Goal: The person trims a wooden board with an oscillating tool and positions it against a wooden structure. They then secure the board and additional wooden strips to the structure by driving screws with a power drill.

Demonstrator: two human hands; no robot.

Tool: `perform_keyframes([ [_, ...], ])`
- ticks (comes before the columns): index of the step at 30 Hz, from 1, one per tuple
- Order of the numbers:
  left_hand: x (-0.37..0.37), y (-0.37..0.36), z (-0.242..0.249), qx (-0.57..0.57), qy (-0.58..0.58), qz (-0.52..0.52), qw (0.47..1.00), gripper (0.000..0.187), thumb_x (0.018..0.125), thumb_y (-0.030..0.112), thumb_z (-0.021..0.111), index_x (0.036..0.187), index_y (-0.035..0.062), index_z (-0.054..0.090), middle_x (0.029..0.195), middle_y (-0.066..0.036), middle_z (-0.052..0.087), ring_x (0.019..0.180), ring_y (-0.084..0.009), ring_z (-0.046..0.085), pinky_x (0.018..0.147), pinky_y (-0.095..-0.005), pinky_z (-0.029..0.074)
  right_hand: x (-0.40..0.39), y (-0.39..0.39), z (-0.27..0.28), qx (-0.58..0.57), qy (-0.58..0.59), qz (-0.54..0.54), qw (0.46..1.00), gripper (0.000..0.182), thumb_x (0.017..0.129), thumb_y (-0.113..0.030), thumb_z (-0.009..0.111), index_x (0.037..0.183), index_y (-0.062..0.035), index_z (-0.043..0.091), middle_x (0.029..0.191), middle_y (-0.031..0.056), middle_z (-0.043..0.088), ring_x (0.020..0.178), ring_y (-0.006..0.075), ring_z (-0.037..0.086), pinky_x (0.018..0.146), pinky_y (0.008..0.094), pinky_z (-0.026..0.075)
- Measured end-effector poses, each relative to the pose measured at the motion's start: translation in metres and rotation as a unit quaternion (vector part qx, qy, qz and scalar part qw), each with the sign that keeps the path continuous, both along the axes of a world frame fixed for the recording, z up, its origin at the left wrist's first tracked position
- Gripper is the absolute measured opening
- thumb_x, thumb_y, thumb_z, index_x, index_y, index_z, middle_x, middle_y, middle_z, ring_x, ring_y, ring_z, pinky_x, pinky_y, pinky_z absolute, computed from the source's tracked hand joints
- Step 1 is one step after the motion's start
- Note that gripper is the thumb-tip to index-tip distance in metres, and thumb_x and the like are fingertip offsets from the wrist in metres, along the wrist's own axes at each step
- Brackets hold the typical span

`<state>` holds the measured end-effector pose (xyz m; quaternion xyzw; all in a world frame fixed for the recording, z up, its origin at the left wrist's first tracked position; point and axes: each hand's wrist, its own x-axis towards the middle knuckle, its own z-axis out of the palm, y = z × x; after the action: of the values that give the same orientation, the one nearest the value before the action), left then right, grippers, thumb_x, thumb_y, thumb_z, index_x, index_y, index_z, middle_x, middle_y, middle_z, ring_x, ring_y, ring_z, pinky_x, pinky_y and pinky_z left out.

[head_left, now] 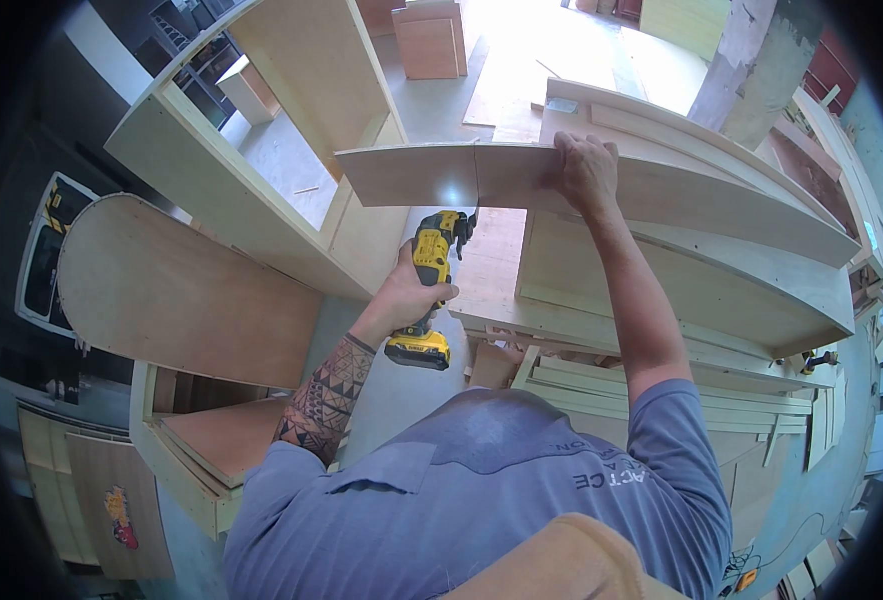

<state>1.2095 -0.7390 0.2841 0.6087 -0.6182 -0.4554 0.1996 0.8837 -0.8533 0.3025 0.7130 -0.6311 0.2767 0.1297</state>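
My left hand (408, 292) is wrapped around a yellow and black cordless oscillating multi-tool (430, 252), its battery low and its head at the top. The head meets the lower edge of a long plywood board (691, 197), and its lamp throws a bright spot on the wood. From the tool's head a thin dark line runs up across the board to its top edge. To the right of that line, my right hand (588, 170) grips the board's top edge, the fingers going over it. The blade itself is too small to make out.
An open plywood frame (246, 180) stands at the left, beside a round-ended panel (176, 285). Below the board lies a shallow wooden box (661, 285), with stacked strips (661, 400) under it. A pillar (751, 70) rises at the back right.
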Motion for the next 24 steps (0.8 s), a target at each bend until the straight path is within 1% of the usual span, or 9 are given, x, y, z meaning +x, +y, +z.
perform_keyframes([
  [8, -0.002, -0.001, 0.011, 0.022, -0.002, 0.000, 1.000, 0.110, 0.081, 0.022, 0.087, 0.164, -0.0064, 0.021, 0.105, -0.013, 0.069, 0.074, -0.0176, 0.070, 0.067, -0.0333, 0.060, 0.001, -0.001, 0.000, 0.010, 0.010, 0.010, 1.000, 0.053, 0.064, -0.044, 0.098, 0.092, -0.0145, 0.063, 0.089, 0.0047, 0.073, 0.094, 0.0300, 0.069, 0.085, 0.0487, 0.043],
  [10, -0.003, -0.003, 0.010, 0.030, -0.009, 0.001, 1.000, 0.102, 0.081, 0.023, 0.089, 0.155, -0.0088, 0.028, 0.103, -0.015, 0.070, 0.079, -0.0215, 0.073, 0.072, -0.0350, 0.062, 0.001, 0.002, -0.001, 0.006, 0.012, 0.006, 1.000, 0.053, 0.064, -0.043, 0.098, 0.091, -0.0139, 0.063, 0.089, 0.0042, 0.074, 0.094, 0.0301, 0.069, 0.085, 0.0485, 0.043],
  [15, 0.003, -0.038, -0.071, -0.021, -0.016, -0.026, 0.999, 0.099, 0.080, 0.026, 0.091, 0.154, -0.0089, 0.033, 0.110, -0.017, 0.070, 0.086, -0.0223, 0.073, 0.074, -0.0351, 0.061, 0.003, -0.001, -0.003, 0.005, 0.015, 0.013, 1.000, 0.053, 0.063, -0.043, 0.098, 0.090, -0.0141, 0.063, 0.088, 0.0046, 0.074, 0.094, 0.0304, 0.068, 0.085, 0.0481, 0.043],
  [17, -0.004, -0.045, -0.079, -0.021, -0.005, -0.045, 0.999, 0.098, 0.080, 0.027, 0.091, 0.151, -0.0095, 0.035, 0.113, -0.018, 0.070, 0.091, -0.0229, 0.074, 0.077, -0.0353, 0.061, 0.004, 0.003, -0.002, -0.011, 0.009, 0.010, 1.000, 0.054, 0.063, -0.044, 0.098, 0.090, -0.0142, 0.063, 0.087, 0.0049, 0.073, 0.094, 0.0307, 0.068, 0.085, 0.0481, 0.043],
  [19, -0.013, -0.036, -0.081, 0.015, 0.019, 0.008, 1.000, 0.097, 0.081, 0.026, 0.091, 0.152, -0.0084, 0.035, 0.120, -0.019, 0.068, 0.100, -0.0228, 0.073, 0.083, -0.0356, 0.061, 0.006, 0.005, 0.003, -0.002, 0.009, 0.005, 1.000, 0.054, 0.063, -0.045, 0.098, 0.090, -0.0143, 0.063, 0.085, 0.0055, 0.073, 0.093, 0.0311, 0.068, 0.085, 0.0479, 0.043],
  [20, -0.009, -0.036, -0.099, -0.038, -0.004, 0.008, 0.999, 0.101, 0.080, 0.024, 0.091, 0.156, -0.0070, 0.032, 0.123, -0.018, 0.066, 0.103, -0.0236, 0.072, 0.085, -0.0359, 0.061, 0.003, 0.004, 0.006, -0.006, 0.012, 0.001, 1.000, 0.054, 0.063, -0.045, 0.098, 0.090, -0.0143, 0.063, 0.085, 0.0055, 0.073, 0.093, 0.0311, 0.068, 0.085, 0.0479, 0.043],
  [21, -0.005, -0.030, -0.098, -0.040, -0.002, 0.006, 0.999, 0.101, 0.080, 0.024, 0.091, 0.156, -0.0070, 0.032, 0.123, -0.018, 0.066, 0.103, -0.0236, 0.072, 0.085, -0.0359, 0.061, 0.002, 0.002, 0.005, 0.006, 0.011, -0.001, 1.000, 0.054, 0.064, -0.045, 0.098, 0.090, -0.0142, 0.063, 0.085, 0.0055, 0.073, 0.093, 0.0314, 0.068, 0.086, 0.0477, 0.043],
  [23, 0.007, -0.013, -0.093, -0.022, 0.011, 0.003, 1.000, 0.114, 0.080, 0.030, 0.091, 0.162, -0.0065, 0.021, 0.132, -0.023, 0.064, 0.116, -0.0305, 0.070, 0.098, -0.0386, 0.059, 0.003, -0.004, 0.000, 0.020, 0.010, 0.000, 1.000, 0.053, 0.064, -0.044, 0.098, 0.090, -0.0142, 0.063, 0.084, 0.0056, 0.073, 0.093, 0.0316, 0.068, 0.086, 0.0475, 0.043],
  [24, 0.009, 0.000, -0.078, -0.047, 0.019, 0.004, 0.999, 0.113, 0.081, 0.027, 0.090, 0.163, -0.0038, 0.020, 0.126, -0.021, 0.067, 0.105, -0.0288, 0.073, 0.091, -0.0388, 0.061, 0.000, -0.008, -0.004, 0.012, 0.008, 0.002, 1.000, 0.053, 0.065, -0.044, 0.098, 0.090, -0.0142, 0.063, 0.084, 0.0058, 0.073, 0.093, 0.0317, 0.068, 0.086, 0.0473, 0.042],
])
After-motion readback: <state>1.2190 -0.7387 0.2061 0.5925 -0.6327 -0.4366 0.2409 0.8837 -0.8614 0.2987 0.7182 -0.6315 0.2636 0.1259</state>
